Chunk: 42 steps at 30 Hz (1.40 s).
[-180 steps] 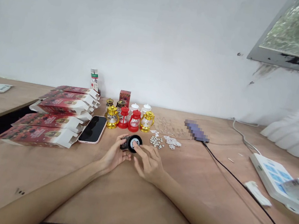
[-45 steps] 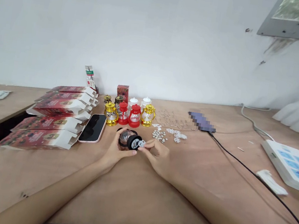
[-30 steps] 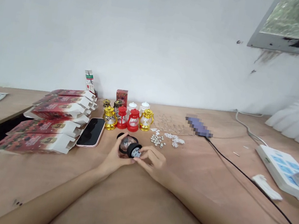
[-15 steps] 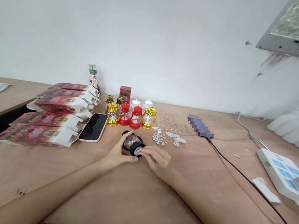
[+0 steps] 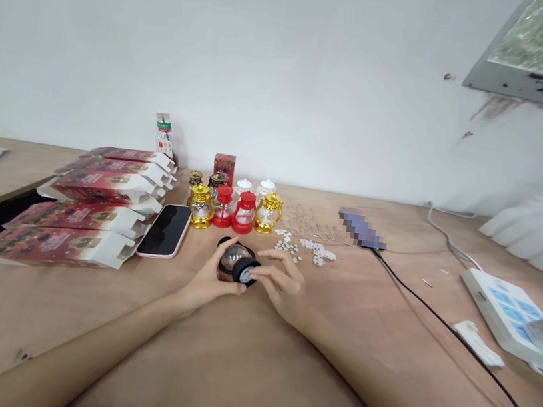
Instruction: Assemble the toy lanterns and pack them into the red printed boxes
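My left hand (image 5: 208,277) is closed around a small black lantern (image 5: 233,259) with a clear globe, tilted so its round base faces right and toward me. A pale disc-like part (image 5: 246,274) sits in the recess of that base. My right hand (image 5: 284,283) has its fingers apart, with a fingertip touching the base. Behind stand gold lanterns (image 5: 201,207), red lanterns (image 5: 244,213), white lanterns (image 5: 266,188) and dark bronze lanterns (image 5: 195,179). Button cells (image 5: 288,249) and small white plastic pieces (image 5: 318,250) lie just beyond my right hand.
Flattened red printed boxes (image 5: 72,219) are stacked at left beside a phone (image 5: 165,231). A small red box (image 5: 224,168) and a bottle (image 5: 163,136) stand behind. Thin metal pieces (image 5: 313,228), a cabled purple device (image 5: 361,228) and a power strip (image 5: 504,310) are to the right.
Earlier my right hand pinched a small white plastic piece at the lantern's base. It was set into the recess, and my fingers have since spread, one still touching the base.
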### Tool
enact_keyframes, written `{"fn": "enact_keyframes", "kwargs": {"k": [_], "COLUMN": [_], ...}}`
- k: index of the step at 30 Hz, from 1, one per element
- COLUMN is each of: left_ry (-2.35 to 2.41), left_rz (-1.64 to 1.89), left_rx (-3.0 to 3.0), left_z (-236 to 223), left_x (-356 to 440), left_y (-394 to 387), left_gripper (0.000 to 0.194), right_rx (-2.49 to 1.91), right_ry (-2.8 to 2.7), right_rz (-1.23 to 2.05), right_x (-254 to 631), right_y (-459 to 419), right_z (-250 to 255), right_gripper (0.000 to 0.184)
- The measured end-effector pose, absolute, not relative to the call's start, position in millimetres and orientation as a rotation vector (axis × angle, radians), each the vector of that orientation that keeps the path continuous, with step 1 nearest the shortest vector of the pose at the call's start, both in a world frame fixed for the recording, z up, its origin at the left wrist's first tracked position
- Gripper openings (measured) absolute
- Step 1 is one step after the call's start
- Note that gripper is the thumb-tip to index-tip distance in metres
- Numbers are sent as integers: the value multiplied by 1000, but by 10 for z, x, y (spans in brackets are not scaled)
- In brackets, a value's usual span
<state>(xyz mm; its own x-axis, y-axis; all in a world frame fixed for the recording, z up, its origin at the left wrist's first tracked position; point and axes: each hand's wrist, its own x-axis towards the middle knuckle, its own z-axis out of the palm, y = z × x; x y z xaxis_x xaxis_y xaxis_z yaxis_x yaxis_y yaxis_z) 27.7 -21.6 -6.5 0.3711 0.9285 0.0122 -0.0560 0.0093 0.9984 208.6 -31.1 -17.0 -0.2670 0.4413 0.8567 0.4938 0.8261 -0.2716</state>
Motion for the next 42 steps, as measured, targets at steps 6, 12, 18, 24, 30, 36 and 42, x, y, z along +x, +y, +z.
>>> {"fn": "enact_keyframes", "kwargs": {"k": [6, 12, 18, 24, 30, 36, 42], "left_ry": [899, 906, 898, 916, 888, 895, 890], "left_rz": [918, 941, 940, 947, 930, 923, 890], "left_rx": [1314, 1321, 1324, 1334, 1294, 1306, 1420], "left_z": [-98, -148, -93, -54, -76, -73, -57], "left_x": [276, 294, 304, 301, 290, 299, 294], "left_y": [-191, -156, -181, -213, -188, -208, -231], "left_gripper": [95, 98, 95, 93, 97, 95, 96], "right_rx": [-701, -763, -793, -752, -732, -715, -823], "right_ry": [-1888, -1864, -1829, -1837, -1852, -1873, -1807], "right_rz": [161, 230, 205, 184, 155, 200, 187], "right_x": [2084, 2062, 2037, 2030, 2018, 1991, 1975], "right_y": [-294, -312, -313, -316, -313, -309, -297], "right_z": [-192, -181, -197, -205, -217, -238, -291], "right_gripper": [16, 15, 13, 14, 14, 14, 9]}}
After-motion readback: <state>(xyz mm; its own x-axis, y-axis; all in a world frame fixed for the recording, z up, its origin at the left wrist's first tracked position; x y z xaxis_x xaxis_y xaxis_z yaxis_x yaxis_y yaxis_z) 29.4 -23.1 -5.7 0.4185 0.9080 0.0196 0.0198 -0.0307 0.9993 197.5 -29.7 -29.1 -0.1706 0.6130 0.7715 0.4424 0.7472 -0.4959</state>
